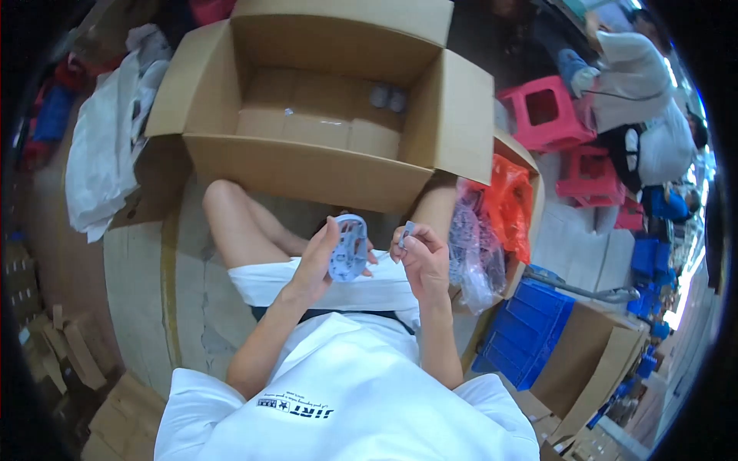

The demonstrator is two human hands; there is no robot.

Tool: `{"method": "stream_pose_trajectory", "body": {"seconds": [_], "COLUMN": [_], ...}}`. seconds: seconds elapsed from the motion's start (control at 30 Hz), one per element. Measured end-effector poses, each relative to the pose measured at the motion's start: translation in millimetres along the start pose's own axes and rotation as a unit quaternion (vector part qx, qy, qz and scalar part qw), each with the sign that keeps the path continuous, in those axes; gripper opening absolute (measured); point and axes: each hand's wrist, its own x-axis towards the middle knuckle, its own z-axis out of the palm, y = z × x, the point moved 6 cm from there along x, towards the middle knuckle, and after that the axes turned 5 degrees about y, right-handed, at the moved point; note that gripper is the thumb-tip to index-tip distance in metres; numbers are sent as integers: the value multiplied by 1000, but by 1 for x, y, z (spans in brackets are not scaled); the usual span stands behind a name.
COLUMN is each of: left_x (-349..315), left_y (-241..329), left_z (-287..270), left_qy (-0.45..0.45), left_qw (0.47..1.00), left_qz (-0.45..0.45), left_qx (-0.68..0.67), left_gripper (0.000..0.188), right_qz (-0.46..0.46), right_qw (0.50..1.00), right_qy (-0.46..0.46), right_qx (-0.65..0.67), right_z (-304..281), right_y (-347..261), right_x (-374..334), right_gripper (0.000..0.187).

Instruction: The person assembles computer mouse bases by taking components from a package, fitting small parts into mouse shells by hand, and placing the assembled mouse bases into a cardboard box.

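My left hand (pixel 314 265) is closed around a light grey-blue oval plastic housing (pixel 348 247), held over my lap with its hollow, ribbed inside showing. To the right of it, my right hand (pixel 424 260) pinches a small grey plastic piece (pixel 407 233) between thumb and fingertips. The two parts are apart from each other. Beyond my knees stands a large open cardboard box (pixel 307 165), with a pair of small pale rounded parts (pixel 387 97) on its floor at the far right corner.
At my right, another carton holds a red plastic bag (pixel 507 203) and clear bags (pixel 474 246) of small parts. A blue crate (pixel 524 330) stands nearer. Pink stools (pixel 547 115) and other people are at the far right. White sacking (pixel 108 146) lies at the left.
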Motion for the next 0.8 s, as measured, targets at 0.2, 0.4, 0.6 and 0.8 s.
{"method": "stream_pose_trajectory", "body": {"seconds": [0.2, 0.4, 0.6, 0.8], "left_x": [-16, -21, -20, -17], "left_y": [15, 19, 22, 17], "left_z": [-8, -12, -10, -2], "left_qy": [33, 16, 40, 3], "left_qw": [997, 996, 997, 998], "left_qz": [68, 90, 71, 50], "left_qx": [-10, -3, -1, -39], "left_gripper": [56, 59, 62, 63], "right_qz": [66, 67, 25, -68], "right_qw": [991, 993, 993, 983], "right_qy": [-88, -88, -102, -93], "right_qx": [74, -36, -62, -146], "right_z": [40, 44, 58, 62], "right_y": [22, 19, 0, -14], "right_x": [-11, -24, -37, -46], "right_gripper": [10, 8, 5, 6]}}
